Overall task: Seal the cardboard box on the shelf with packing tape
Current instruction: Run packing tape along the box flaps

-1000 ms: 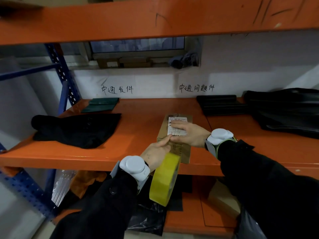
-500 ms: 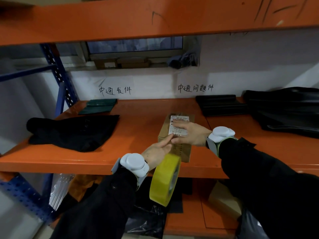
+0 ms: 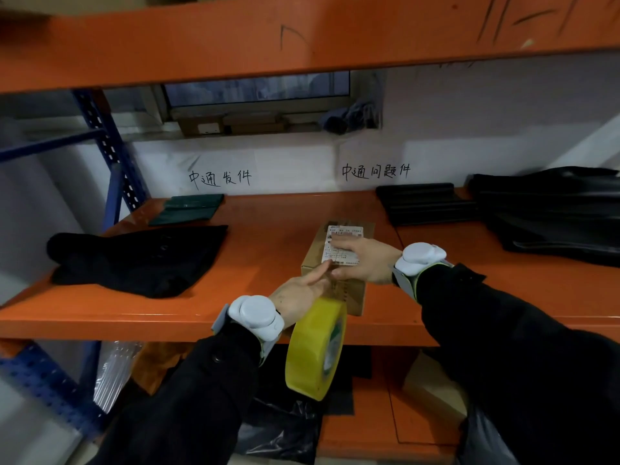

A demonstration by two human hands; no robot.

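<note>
A small brown cardboard box (image 3: 315, 255) with a white shipping label (image 3: 345, 234) on top lies on the orange shelf (image 3: 268, 243), its near end close to the front edge. My right hand (image 3: 364, 261) lies flat on the box's top, fingers spread over the label. My left hand (image 3: 302, 292) holds a yellow roll of packing tape (image 3: 313, 350) that hangs below the shelf's front edge, while its index finger stretches onto the box's near left edge. Whether tape runs from roll to box cannot be made out.
A black garment (image 3: 134, 260) lies on the shelf's left, folded dark green cloth (image 3: 188, 209) behind it. Black folded bags (image 3: 422, 203) and black sheeting (image 3: 553, 216) fill the right. An orange beam (image 3: 302, 38) runs overhead; a blue upright (image 3: 110, 152) stands left. Plastic bags sit below.
Both hands stay on the box almost unmoved. The view has shifted slightly; the roll hangs in the same place under my left hand.
</note>
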